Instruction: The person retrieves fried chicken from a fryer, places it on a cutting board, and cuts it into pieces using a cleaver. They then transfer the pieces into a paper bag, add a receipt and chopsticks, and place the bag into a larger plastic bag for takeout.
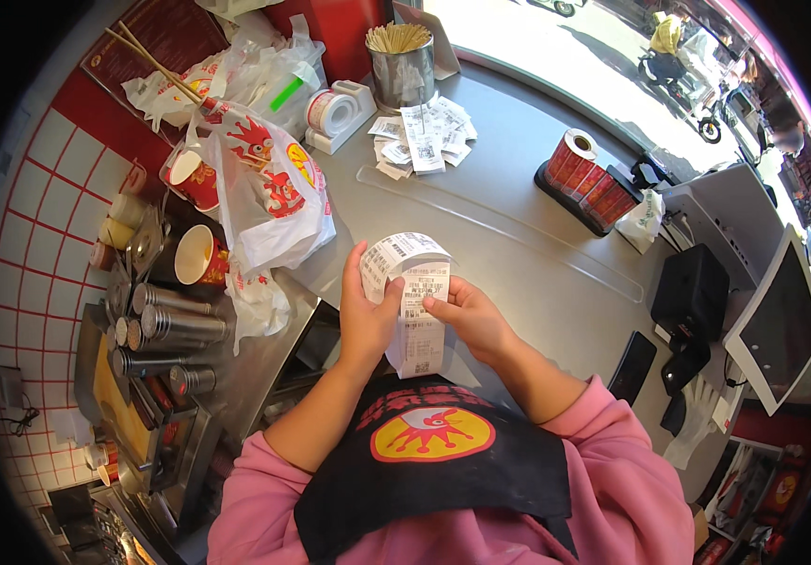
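Both my hands hold a long printed paper receipt (425,339) just in front of my black apron. My left hand (366,314) grips its left side, thumb on the printed face, where the strip's upper part curls over into a loop. With thumb and fingers, my right hand (472,318) pinches the right edge. The lower end hangs down towards the apron. Beyond my hands, a pile of printed receipts (425,141) lies on the steel counter (349,205), in front of a metal canister (400,74) full of wooden sticks.
Plastic carrier bags (264,191) and paper cups (200,256) crowd the left side, above metal shakers (183,325). A label roll holder (585,183) stands at the right. Nearer me are a phone (633,367), a black box-shaped device (691,293) and a screen (780,318). A tape dispenser (340,116) sits behind.
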Action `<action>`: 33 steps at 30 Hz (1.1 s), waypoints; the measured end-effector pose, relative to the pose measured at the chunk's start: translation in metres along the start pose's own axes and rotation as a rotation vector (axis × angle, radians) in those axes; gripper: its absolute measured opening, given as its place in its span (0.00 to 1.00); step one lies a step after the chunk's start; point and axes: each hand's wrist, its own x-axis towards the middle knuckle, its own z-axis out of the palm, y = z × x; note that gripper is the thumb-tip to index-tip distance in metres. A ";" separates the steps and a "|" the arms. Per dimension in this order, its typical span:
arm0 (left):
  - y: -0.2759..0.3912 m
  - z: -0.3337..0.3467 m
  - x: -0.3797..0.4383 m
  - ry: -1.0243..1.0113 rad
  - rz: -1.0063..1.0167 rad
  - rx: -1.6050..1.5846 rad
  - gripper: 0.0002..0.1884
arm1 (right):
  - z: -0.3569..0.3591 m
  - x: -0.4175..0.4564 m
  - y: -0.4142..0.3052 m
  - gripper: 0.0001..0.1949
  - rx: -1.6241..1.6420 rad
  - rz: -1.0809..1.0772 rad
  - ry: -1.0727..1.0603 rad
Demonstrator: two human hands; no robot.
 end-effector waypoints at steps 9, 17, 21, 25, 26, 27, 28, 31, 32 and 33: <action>-0.052 0.014 0.016 -0.197 -0.004 1.306 0.38 | -0.087 0.022 0.041 0.10 -0.070 -0.069 0.533; -0.069 0.034 0.025 -0.236 -0.099 0.863 0.27 | -0.110 0.004 0.013 0.25 -1.214 -0.028 0.729; -0.054 0.019 0.042 -0.360 -0.390 0.228 0.18 | -0.108 -0.001 -0.011 0.36 -1.354 -0.242 0.761; -0.013 0.008 0.049 -0.490 -0.325 0.138 0.16 | -0.103 0.017 -0.051 0.42 -0.628 -0.113 0.417; -0.003 0.008 0.047 -0.517 -0.282 0.137 0.16 | -0.108 0.023 -0.057 0.41 -0.495 -0.038 0.307; 0.009 0.007 0.048 -0.539 -0.231 0.138 0.16 | -0.108 0.030 -0.067 0.39 -0.375 0.048 0.190; 0.023 0.008 0.048 -0.572 -0.220 0.173 0.16 | -0.106 0.034 -0.076 0.36 -0.256 0.134 0.075; 0.046 0.008 0.050 -0.697 -0.236 0.079 0.17 | -0.114 0.051 -0.086 0.25 0.036 0.268 -0.268; 0.044 0.007 0.051 -0.711 -0.225 0.085 0.18 | -0.119 0.055 -0.089 0.22 -0.008 0.269 -0.326; 0.045 0.005 0.053 -0.710 -0.211 0.107 0.18 | -0.122 0.060 -0.091 0.20 -0.051 0.277 -0.389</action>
